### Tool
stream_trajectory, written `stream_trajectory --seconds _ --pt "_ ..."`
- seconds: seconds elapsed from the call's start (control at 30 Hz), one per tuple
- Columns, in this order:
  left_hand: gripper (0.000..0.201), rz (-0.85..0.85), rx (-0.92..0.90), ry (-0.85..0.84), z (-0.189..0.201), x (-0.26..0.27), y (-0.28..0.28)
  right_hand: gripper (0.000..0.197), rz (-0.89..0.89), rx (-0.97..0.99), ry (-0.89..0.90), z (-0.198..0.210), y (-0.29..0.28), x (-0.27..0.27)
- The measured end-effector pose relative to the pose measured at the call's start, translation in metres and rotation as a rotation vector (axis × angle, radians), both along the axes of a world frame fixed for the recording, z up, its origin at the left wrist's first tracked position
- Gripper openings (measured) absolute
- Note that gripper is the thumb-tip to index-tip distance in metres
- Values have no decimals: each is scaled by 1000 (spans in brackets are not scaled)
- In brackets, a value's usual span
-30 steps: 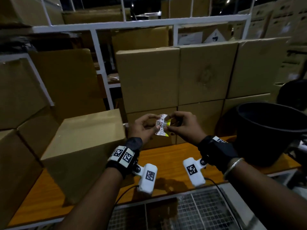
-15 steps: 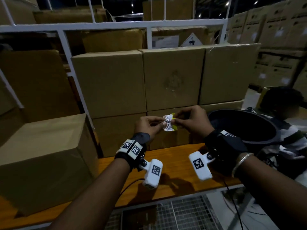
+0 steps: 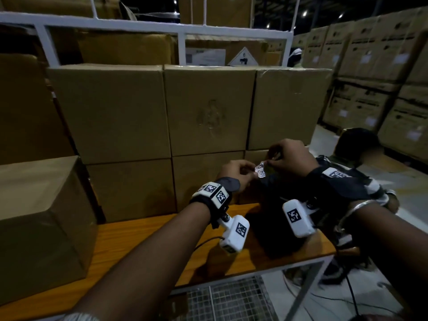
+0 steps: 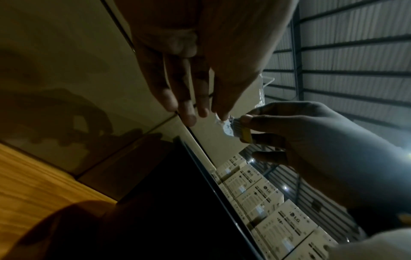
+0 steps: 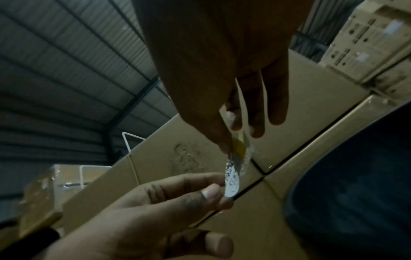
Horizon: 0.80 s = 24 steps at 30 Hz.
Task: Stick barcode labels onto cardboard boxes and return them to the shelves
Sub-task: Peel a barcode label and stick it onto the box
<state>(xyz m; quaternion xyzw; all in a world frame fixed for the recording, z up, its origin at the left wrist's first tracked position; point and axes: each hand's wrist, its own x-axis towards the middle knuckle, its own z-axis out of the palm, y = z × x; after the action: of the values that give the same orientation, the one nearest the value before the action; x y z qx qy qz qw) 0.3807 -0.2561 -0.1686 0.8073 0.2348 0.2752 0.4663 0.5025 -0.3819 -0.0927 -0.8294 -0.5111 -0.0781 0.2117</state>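
Note:
A small white barcode label (image 3: 259, 169) with a yellow backing strip (image 4: 245, 136) is held in the air between both hands. My left hand (image 3: 253, 173) pinches its white end between thumb and forefinger. My right hand (image 3: 268, 162) pinches the yellow end (image 5: 240, 149), and the white part (image 5: 232, 177) curls down towards the left thumb. Both hands hover over a black tub (image 3: 261, 237), in front of a stacked wall of plain cardboard boxes (image 3: 208, 107). One separate cardboard box (image 3: 39, 216) stands on the wooden table (image 3: 143, 237) at the left.
A white metal shelf frame (image 3: 183, 31) runs above the stacked boxes, with more boxes behind it. A person (image 3: 361, 147) sits low at the right, beside the table's end. Printed cartons (image 3: 370, 66) are piled along the far right. A wire grid (image 3: 231, 300) lies below the table's front edge.
The head view has swung to the right. Both hands have carried the label rightward, from in front of the middle boxes to over the black tub, still pinching it.

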Motion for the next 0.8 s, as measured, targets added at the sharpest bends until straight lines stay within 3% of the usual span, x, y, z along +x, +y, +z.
stream_trajectory --seconds 0.13,0.3,0.4,0.53,0.8 --pt "41 -65 116 178 1 20 -13 8 -116 -130 -54 -4 -7 16" --pt "41 -58 125 251 -6 27 -15 30 -138 -304 -80 -13 -10 19" --pt "38 -54 128 242 -11 25 -11 39 -165 -367 -58 -17 -9 19" --pt "37 -45 131 216 -15 20 -7 34 -178 -400 -2 -19 -8 15" --pt "33 -21 203 197 -13 -7 5 34 -177 -335 20 -17 -3 -3"
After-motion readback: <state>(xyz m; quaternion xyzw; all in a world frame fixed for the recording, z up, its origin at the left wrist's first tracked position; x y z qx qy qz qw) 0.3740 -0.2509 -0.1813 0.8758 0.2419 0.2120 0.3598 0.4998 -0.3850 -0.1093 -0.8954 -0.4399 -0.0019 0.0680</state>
